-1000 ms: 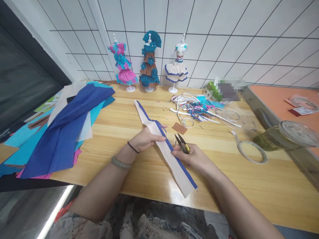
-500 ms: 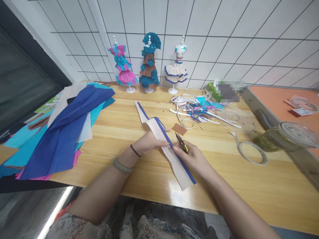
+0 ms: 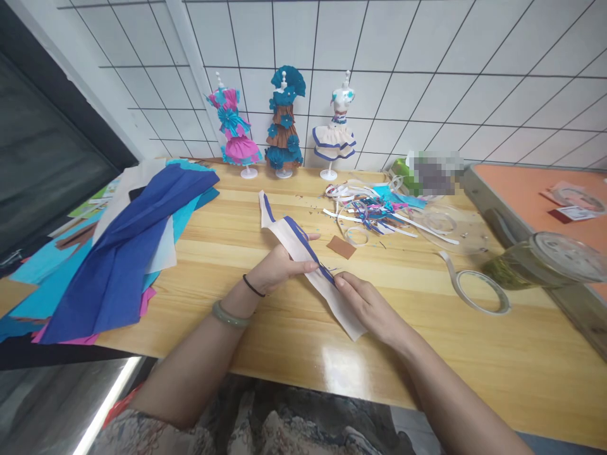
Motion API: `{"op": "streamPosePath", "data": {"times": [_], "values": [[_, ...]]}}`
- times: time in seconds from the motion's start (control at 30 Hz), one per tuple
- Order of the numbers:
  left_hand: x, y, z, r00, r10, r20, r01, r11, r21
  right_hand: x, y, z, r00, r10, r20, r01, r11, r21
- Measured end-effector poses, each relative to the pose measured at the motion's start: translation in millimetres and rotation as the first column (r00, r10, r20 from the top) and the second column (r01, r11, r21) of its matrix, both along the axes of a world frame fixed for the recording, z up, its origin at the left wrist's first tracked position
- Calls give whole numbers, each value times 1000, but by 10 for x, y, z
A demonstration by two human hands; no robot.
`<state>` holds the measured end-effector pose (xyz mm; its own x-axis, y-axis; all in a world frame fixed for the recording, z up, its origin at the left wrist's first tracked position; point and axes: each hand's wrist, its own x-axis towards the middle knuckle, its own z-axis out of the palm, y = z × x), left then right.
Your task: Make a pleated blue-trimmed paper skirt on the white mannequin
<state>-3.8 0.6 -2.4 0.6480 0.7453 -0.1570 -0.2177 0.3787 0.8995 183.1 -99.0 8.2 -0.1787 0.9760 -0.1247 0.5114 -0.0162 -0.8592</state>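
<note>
A long cream paper strip with a blue edge [image 3: 289, 237] lies slanted across the wooden table [image 3: 427, 354]. My left hand [image 3: 275, 268] is closed on its middle, thumb on top. My right hand [image 3: 363, 303] is closed, fingertips pressed on the blue edge right beside my left thumb. Small snips are tucked in it, and only a dark tip [image 3: 332, 270] shows. The strip's near end [image 3: 353, 328] sticks out under my right hand.
A stack of blue, cyan and pink crepe sheets [image 3: 118, 265] covers the left. Three small dressed mannequins [image 3: 283, 123] stand by the tiled wall. On the right are a scrap pile [image 3: 374, 208], a brown piece [image 3: 341, 246], a tape roll [image 3: 478, 291] and a lying glass jar [image 3: 545, 256].
My right hand has turned over the strip and slid up to my left thumb, hiding the snips. The strip has shifted slightly away from me.
</note>
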Motion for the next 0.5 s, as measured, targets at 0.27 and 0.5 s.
{"op": "streamPosePath", "data": {"times": [0.27,0.5], "values": [[30,-26,-22,999,-2,-33,2,1000,6,-21,65,-34,891,-274,-363,256,962,-97],[90,-74,-43,993,-91,-72,89,996,-29,-89,85,-39,877,-232,-422,261,965,11]]}}
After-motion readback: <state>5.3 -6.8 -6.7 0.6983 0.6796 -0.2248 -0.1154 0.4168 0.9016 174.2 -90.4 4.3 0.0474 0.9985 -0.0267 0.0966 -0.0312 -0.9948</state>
